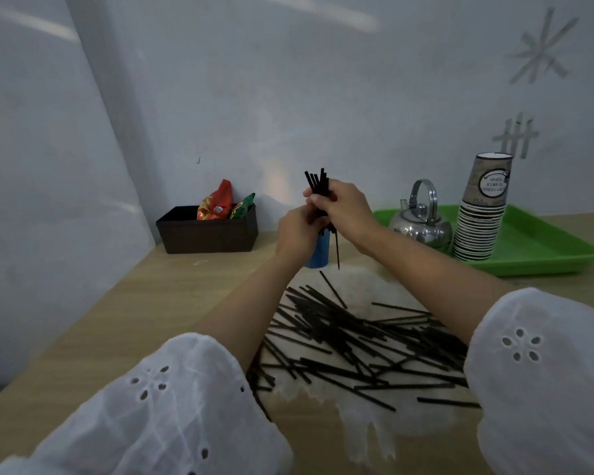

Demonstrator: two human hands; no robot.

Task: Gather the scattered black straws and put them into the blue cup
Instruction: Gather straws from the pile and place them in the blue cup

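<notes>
Clearly, a bundle of straws (318, 182) is clamped upright by the right hand (342, 204) and the left hand (297, 231) just above the blue cup (320, 252) — many loose straws (357, 337) are left on the table (151, 320). Probably light and slippery, they are best gripped mid-length, firmly.

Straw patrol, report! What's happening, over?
Left hand, right hand: both gripping straw bundle above blue cup. One stray straw hangs outside it. Loose pile on table.
</notes>
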